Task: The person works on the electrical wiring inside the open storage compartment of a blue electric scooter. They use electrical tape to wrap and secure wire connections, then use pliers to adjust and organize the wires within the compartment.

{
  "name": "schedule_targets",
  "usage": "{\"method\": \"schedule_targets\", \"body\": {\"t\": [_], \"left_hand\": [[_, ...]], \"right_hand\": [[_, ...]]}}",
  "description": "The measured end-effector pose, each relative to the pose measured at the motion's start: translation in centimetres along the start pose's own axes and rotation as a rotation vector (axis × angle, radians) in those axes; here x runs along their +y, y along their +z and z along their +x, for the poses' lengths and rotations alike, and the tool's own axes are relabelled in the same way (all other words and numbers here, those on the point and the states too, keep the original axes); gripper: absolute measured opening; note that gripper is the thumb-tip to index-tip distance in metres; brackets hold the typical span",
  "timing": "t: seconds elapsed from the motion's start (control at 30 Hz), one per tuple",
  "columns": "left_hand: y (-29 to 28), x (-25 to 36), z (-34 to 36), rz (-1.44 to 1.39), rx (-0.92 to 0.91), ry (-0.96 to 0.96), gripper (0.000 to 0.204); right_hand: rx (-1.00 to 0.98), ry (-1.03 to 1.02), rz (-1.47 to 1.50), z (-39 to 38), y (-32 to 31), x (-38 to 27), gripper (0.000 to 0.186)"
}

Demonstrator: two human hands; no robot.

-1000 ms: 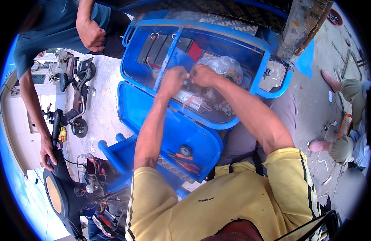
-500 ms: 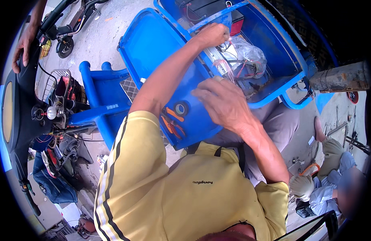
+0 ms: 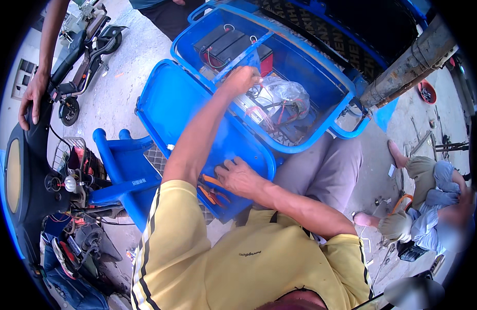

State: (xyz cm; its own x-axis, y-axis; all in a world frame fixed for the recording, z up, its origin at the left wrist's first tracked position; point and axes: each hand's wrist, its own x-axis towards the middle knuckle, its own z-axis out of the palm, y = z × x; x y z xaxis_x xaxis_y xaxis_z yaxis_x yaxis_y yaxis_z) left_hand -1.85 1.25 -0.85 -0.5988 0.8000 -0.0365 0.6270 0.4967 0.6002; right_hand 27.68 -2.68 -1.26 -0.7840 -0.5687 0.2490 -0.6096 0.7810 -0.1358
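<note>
A blue metal box holds black batteries, a silver controller, wires and a clear plastic bag. My left hand is at the near side of its divider, fingers closed; what they pinch is too small to make out. The detached-looking blue lid lies alongside, nearer me, with orange-handled pliers on it. My right hand reaches down onto the lid beside the pliers, fingers curled but apart; the tape roll seen there earlier is hidden beneath it.
Another person's hand rests on a black scooter at left; a parked scooter stands behind. A rusty post rises at right, near a seated person's legs and a red bowl.
My right hand has left the box's interior and moved down onto the lid, over the tape and tools. My left hand stays at the wiring by the divider. The view has swung.
</note>
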Motion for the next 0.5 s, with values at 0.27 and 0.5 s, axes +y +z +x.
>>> {"method": "schedule_targets", "body": {"t": [0.27,0.5], "left_hand": [[0.3,-1.2,-0.2,0.049,0.051,-0.02,0.03],[-0.2,1.3,-0.4,0.154,0.029,-0.06,0.029]], "right_hand": [[0.078,0.128,0.235,-0.7,-0.5,-0.1,0.015],[0.547,0.79,1.166,-4.8,-9.4,3.2,0.037]]}}
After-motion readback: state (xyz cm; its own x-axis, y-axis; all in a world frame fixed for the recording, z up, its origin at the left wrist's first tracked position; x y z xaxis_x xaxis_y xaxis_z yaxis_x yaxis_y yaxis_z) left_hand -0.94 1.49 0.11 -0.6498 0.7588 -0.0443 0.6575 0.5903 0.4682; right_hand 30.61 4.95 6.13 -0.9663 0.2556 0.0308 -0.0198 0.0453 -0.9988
